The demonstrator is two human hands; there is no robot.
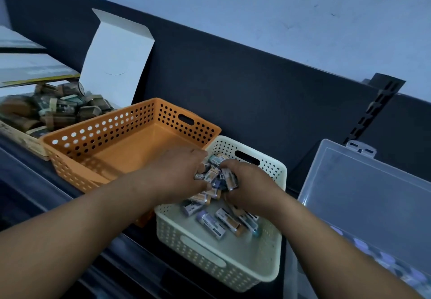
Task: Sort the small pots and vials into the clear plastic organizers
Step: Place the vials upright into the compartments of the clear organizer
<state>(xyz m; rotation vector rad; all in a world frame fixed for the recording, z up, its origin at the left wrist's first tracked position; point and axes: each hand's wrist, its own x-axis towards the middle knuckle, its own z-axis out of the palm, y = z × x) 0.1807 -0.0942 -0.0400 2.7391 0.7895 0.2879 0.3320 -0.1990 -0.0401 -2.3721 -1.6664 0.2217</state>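
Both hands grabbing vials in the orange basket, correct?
Wrong basket. The head view shows the left hand and right hand grabbing vials in the cream basket; the orange basket beside it holds no vials.

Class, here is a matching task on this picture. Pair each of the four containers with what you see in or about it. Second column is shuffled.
1 orange basket
2 cream basket
3 clear organizer
4 cardboard box

A heaped with brown packets
B lid stands open, far right
C nothing visible inside
D left hand and right hand grip vials in it

Pairs: 1-C, 2-D, 3-B, 4-A
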